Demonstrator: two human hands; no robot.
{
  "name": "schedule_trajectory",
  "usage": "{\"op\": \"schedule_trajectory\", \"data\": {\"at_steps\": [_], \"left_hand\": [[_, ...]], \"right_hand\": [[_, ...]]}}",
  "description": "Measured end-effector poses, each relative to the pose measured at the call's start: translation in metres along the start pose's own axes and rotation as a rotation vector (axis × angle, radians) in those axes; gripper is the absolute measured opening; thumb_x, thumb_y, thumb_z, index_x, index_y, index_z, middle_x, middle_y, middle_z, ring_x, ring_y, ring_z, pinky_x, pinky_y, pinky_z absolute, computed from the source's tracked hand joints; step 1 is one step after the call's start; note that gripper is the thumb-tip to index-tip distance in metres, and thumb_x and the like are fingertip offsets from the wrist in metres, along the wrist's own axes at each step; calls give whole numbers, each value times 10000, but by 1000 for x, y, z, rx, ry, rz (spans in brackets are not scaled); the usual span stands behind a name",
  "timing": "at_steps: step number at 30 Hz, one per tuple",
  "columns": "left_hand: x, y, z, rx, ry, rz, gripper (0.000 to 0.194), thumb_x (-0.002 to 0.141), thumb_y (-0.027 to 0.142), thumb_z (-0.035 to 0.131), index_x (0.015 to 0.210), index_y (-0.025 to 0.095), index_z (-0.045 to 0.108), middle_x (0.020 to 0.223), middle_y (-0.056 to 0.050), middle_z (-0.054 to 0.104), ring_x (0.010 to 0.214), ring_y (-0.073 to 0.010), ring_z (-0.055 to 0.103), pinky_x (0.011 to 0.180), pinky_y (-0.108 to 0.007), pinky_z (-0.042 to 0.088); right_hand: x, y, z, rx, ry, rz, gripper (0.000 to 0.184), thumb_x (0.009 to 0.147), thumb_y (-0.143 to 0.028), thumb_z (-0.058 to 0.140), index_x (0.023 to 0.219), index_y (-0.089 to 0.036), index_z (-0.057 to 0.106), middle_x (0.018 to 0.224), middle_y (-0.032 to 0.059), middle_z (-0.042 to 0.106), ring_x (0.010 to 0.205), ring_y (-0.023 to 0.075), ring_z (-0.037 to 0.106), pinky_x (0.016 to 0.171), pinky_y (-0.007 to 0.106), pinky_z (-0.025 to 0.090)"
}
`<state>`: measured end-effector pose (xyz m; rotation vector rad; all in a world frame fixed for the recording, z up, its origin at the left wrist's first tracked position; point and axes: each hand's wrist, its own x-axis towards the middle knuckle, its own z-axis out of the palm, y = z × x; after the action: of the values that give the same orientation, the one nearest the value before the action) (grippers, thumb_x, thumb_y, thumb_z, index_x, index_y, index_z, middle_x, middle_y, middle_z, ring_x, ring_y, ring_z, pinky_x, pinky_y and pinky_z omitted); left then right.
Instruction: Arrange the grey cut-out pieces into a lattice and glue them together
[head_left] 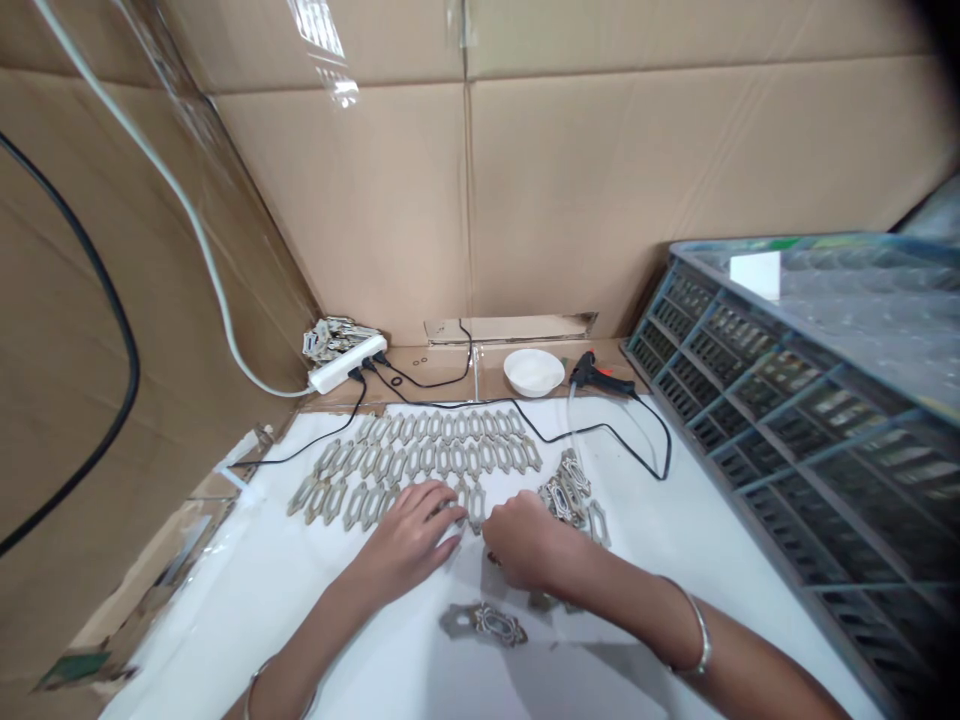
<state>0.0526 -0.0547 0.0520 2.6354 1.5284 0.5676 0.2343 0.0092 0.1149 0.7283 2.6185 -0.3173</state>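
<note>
Evidently, the openwork metal pieces (429,458) are lying in three close rows on the white surface (375,660), probably spaced so that each one is showing and reachable. The left hand (415,530) is resting palm down over the front row, fingers loosely spread and seemingly gripping nothing, perhaps steadying or straightening that line. Just beyond the row's right end, the right hand (520,540) is curling its fingers under (whether it is pinching a piece, one cannot tell).

Beside it, a loose pile (564,492) is sitting partly behind the wrist, presumably kept handy. Nearer the person, two pieces (491,623) are lying end to end, touching or overlapping.

Farther back, a white bowl (534,391) and a glue gun (596,377) are standing near each other, likely out of the way yet within reach. A power strip (347,365) is lying before another heap (330,336), while a grey crate (810,345) is flanking the right side.
</note>
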Motion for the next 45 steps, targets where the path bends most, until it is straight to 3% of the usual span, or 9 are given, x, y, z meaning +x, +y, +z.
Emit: {"op": "schedule_trajectory", "data": {"at_steps": [3, 6, 11, 14, 18, 21, 28, 40, 45], "left_hand": [[0, 0, 0, 6, -7, -7, 231, 942, 230, 518, 1149, 209, 618, 1163, -99, 633, 1166, -285, 518, 950, -448, 442], [0, -1, 0, 14, -2, -15, 227, 947, 235, 515, 1149, 207, 615, 1169, -100, 632, 1169, -285, 513, 958, -451, 432], [-1, -3, 2, 22, 16, -18, 220, 951, 246, 513, 1144, 204, 610, 1160, -92, 630, 1178, -279, 506, 970, -449, 426], [-2, -3, 3, 28, 34, -16, 216, 950, 238, 515, 1142, 207, 607, 1158, -86, 631, 1180, -280, 504, 966, -454, 427], [-1, -2, 2, 40, 53, -2, 214, 945, 235, 521, 1139, 210, 608, 1148, -85, 635, 1165, -280, 515, 943, -449, 441], [0, -1, 0, 40, 58, 8, 210, 948, 228, 512, 1132, 201, 609, 1142, -87, 636, 1155, -279, 520, 937, -450, 445], [-1, -3, 1, 41, 63, 1, 211, 955, 226, 505, 1135, 186, 607, 1159, -98, 627, 1176, -289, 505, 930, -458, 449], [-2, -3, 0, 47, 63, -2, 220, 955, 230, 500, 1136, 194, 619, 1164, -98, 626, 1179, -277, 508, 954, -449, 448], [-1, -2, 1, 42, 69, 17, 215, 954, 235, 500, 1126, 194, 623, 1141, -96, 631, 1161, -270, 520, 933, -433, 460]], "right_hand": [[-6, 18, -16, 40, -47, -64, 173, 730, -123, 581, 817, -114, 731, 838, 162, 732, 798, 271, 698, 648, 313, 474], [-2, 45, -26, 336, -149, -123, 169, 731, -130, 551, 801, -134, 705, 763, 88, 724, 696, 199, 671, 583, 251, 456], [16, 79, -15, 717, -235, -5, 313, 794, -223, 548, 1088, -128, 597, 695, 32, 667, 533, 138, 593, 489, 220, 446], [14, 85, -15, 657, -70, 62, 370, 810, -267, 571, 1161, -150, 550, 683, 14, 645, 507, 126, 567, 485, 212, 412], [1, 79, -27, 480, 89, 81, 108, 805, -200, 544, 856, -154, 627, 765, 47, 663, 625, 127, 583, 537, 213, 366], [-3, 64, -31, 301, 11, 84, 115, 797, -207, 556, 769, -143, 647, 782, 83, 676, 694, 175, 602, 525, 242, 329], [5, 37, -21, 83, -56, 49, 246, 801, -149, 581, 1030, -125, 669, 980, 149, 702, 860, 255, 664, 617, 268, 421], [2, 66, -18, 145, 87, -7, 291, 767, -68, 537, 1011, -186, 644, 1034, 89, 683, 921, 222, 654, 663, 257, 421], [-4, 57, -28, 2, -144, 188, 306, 756, -82, 598, 1037, -175, 679, 1018, 119, 715, 967, 289, 674, 722, 321, 467]]}}
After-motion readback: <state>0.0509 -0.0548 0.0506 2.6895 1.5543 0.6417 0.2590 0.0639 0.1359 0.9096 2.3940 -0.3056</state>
